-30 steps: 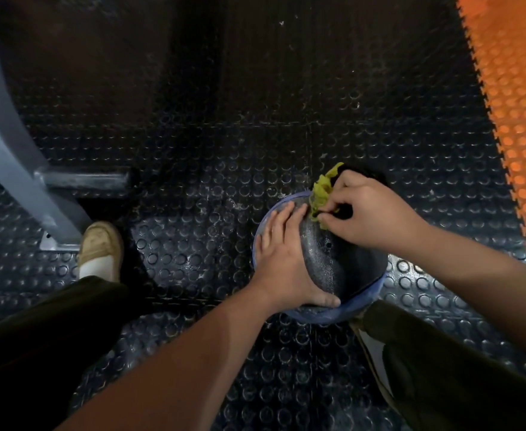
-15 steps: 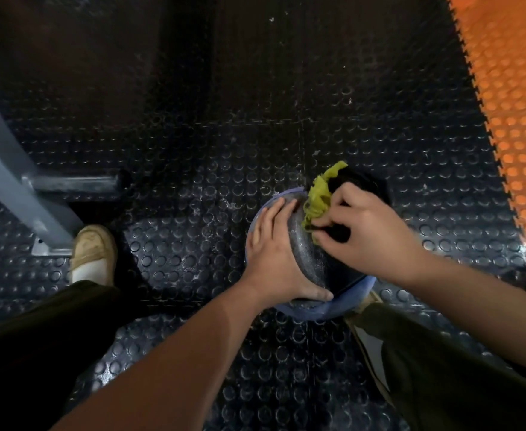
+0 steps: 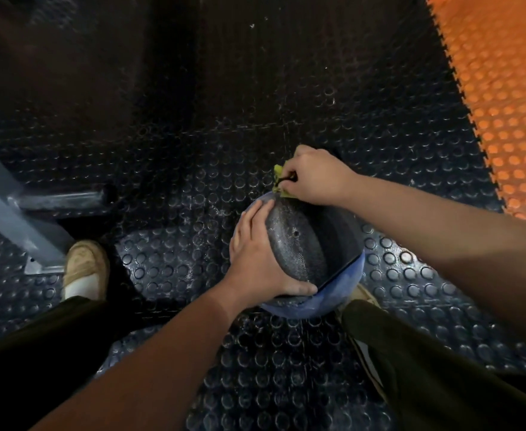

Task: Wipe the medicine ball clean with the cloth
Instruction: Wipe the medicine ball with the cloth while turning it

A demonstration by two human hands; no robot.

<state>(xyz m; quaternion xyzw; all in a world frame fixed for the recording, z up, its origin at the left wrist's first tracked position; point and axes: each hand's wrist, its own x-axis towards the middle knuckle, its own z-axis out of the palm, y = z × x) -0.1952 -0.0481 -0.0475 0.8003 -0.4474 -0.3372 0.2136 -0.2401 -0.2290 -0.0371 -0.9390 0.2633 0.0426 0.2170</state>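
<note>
Right hand (image 3: 316, 177) grips a bunched yellow cloth (image 3: 278, 181) with curled fingers, pressing it to the far top edge of the medicine ball (image 3: 305, 244). Left hand (image 3: 257, 258) lies flat, fingers straight, on the ball's left side. Ball sits on studded black floor (image 3: 193, 169) between the person's legs.

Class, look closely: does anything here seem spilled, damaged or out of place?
Nothing stands out. The left hand steadies the ball on the floor while the right hand holds the cloth at its far edge.
</note>
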